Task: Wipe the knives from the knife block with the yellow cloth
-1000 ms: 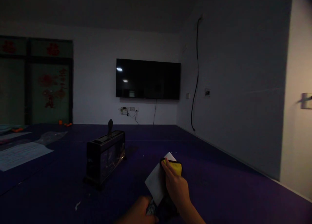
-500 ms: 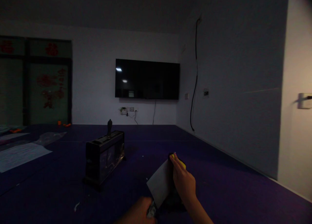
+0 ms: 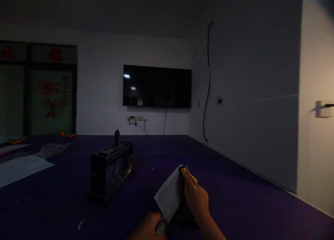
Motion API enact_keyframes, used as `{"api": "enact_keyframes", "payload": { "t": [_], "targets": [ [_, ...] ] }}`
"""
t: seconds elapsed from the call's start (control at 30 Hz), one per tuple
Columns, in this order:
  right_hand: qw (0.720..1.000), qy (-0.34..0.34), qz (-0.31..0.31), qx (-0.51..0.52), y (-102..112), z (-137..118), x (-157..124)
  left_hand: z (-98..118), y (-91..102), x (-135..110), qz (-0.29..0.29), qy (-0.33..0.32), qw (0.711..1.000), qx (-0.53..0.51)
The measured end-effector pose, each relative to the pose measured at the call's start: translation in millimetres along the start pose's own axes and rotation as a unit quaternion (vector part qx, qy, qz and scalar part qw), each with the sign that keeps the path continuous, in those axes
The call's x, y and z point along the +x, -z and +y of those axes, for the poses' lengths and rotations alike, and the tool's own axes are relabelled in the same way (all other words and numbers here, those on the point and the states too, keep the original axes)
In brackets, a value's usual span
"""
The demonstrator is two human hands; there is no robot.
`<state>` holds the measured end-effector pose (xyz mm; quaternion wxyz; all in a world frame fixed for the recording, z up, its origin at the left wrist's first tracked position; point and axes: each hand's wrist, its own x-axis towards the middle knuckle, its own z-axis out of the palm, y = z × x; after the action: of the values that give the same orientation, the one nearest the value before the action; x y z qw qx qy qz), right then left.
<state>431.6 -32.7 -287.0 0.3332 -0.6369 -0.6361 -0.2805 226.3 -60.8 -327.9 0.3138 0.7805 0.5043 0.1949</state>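
Observation:
My left hand is closed around the dark patterned handle of a broad-bladed kitchen knife at the bottom middle. Its pale grey blade slants up and to the right, above the purple tabletop. My right hand has its fingers closed on a small yellow-and-black thing, pressed along the blade's right side near the far end. Whether that is a sponge or a sharpener I cannot tell, since my fingers cover most of it. A dark shape under the right hand is too dim to make out.
Left of my hands stands a black knife block with one dark handle upright in it. Paper sheets and clear plastic lie at far left, with orange pieces behind. A wall borders the purple tabletop at right.
The blade's far corner now shows beyond my right fingers, and the blade has shifted slightly left. My right hand stays pressed along it. Both grips look the same.

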Motion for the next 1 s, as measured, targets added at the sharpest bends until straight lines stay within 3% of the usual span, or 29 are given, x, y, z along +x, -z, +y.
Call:
{"api": "enact_keyframes", "payload": {
  "t": [0.23,0.4,0.63,0.7,0.87,1.0],
  "targets": [
    [1.000,0.000,-0.014,0.007,-0.6,0.7,-0.2,-0.6,0.8,-0.9,-0.012,0.014,0.999,-0.037],
    [1.000,0.004,-0.026,-0.011,3.3,-4.5,-1.6,-4.6,-1.4,2.4,-0.020,-0.025,0.999,-0.017],
    [0.993,0.089,-0.078,0.030,4.2,-27.2,-9.7,-11.2,-3.7,5.4,-0.007,-0.059,0.995,-0.078],
    [0.988,0.120,-0.087,0.052,4.3,-35.5,-13.8,-9.3,-4.2,4.3,-0.010,-0.052,0.995,-0.085],
    [0.973,0.179,-0.107,0.101,5.8,-54.9,-25.2,0.0,-3.1,-1.9,0.051,-0.007,0.994,-0.098],
    [0.951,0.233,-0.132,0.152,4.5,-65.8,-32.5,0.7,-4.0,-2.2,0.024,-0.020,0.986,-0.163]
  ]
}}
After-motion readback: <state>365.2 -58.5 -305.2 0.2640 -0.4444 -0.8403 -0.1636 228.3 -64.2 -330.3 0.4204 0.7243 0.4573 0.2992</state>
